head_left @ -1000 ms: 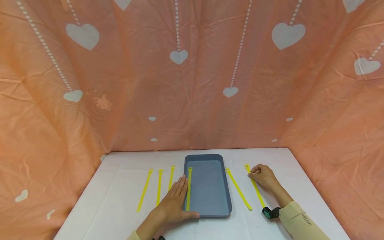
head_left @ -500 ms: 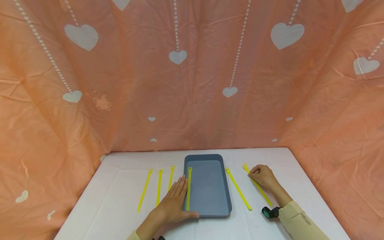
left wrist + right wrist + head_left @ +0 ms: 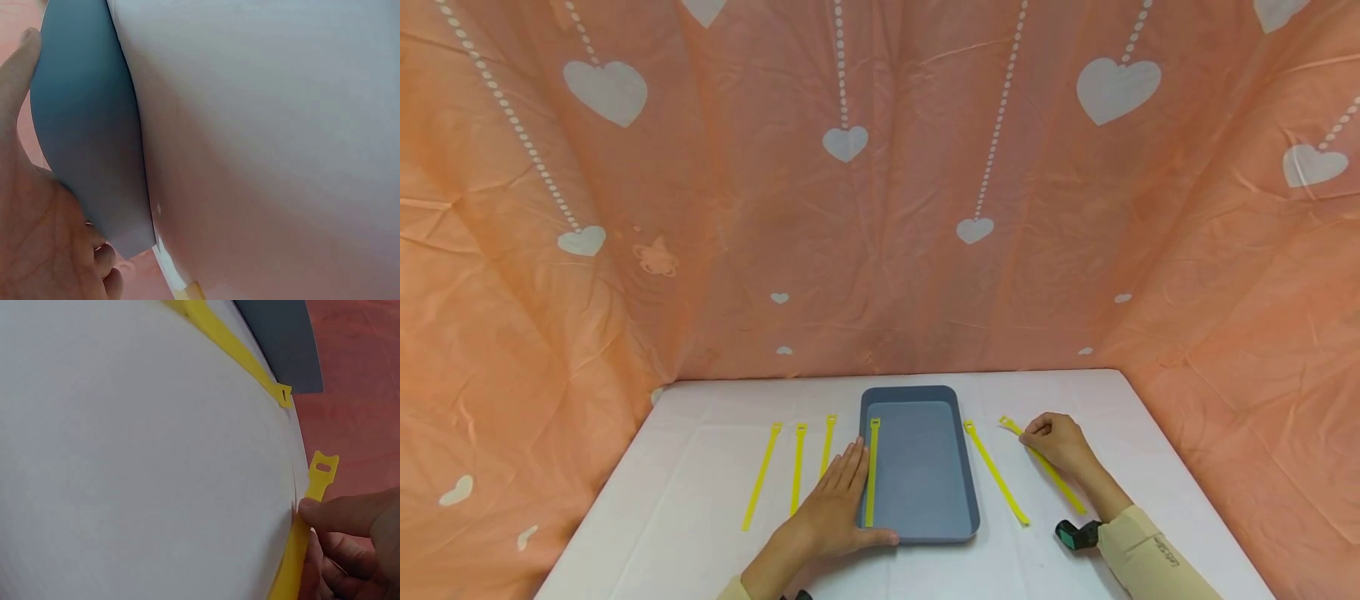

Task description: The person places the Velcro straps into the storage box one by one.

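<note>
Near the right side of the table my right hand (image 3: 1063, 442) pinches a yellow hook-and-loop cable tie (image 3: 1060, 482) between thumb and fingers, just below its slotted head. In the right wrist view that head sticks up past the thumb, and the strap runs down beside the fingers. My left hand (image 3: 835, 508) rests along the left side of a grey-blue tray (image 3: 925, 475), fingers straight and thumb at the near edge. Inside the tray, by its left wall, lies another yellow tie (image 3: 872, 475). The left wrist view shows the tray's outer wall (image 3: 94, 125) beside the palm.
A further yellow tie (image 3: 997, 475) lies slanted between the tray and my right hand. Left of the tray, several yellow ties (image 3: 762, 475) lie in a spaced row, some partly behind my left hand. An orange curtain with hearts (image 3: 880, 275) stands behind the white table (image 3: 700, 467).
The held tie's head has swung left and lifted slightly, while its lower end has turned to the right. My left hand and the tray stay in place.
</note>
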Available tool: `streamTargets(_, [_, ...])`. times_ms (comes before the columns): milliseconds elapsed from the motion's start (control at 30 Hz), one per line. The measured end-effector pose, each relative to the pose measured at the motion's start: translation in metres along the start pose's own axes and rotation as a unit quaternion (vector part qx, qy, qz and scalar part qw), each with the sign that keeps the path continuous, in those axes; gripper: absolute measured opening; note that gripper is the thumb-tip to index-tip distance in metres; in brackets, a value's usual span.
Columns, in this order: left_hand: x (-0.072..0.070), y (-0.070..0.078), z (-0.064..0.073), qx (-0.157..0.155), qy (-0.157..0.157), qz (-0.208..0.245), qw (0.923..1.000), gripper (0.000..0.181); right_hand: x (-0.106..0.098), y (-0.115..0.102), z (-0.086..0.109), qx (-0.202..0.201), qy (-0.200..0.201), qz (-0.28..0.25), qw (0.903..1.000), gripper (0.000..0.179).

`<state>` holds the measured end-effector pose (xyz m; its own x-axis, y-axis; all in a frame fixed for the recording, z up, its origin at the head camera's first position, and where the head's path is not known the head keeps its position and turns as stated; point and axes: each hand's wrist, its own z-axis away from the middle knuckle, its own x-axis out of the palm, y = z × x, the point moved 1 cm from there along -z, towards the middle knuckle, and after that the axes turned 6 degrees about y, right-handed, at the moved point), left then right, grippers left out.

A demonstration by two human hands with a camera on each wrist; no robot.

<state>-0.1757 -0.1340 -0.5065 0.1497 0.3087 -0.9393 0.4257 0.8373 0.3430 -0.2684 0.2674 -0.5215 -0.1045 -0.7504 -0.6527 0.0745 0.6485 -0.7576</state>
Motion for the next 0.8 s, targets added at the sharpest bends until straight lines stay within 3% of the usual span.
streamTargets(467, [0.003, -0.003, -0.001, 0.008, 0.008, 0.027, 0.9996, 0.134, -0.007, -0.004, -0.002, -0.012, -0.006, -0.029, 0.9995, 0.013])
streamTargets(800, [0.002, -0.002, -0.002, -0.002, -0.006, 0.007, 1.0000, 0.134, -0.012, -0.015, -0.002, -0.031, 0.018, -0.035, 0.9987, 0.020])
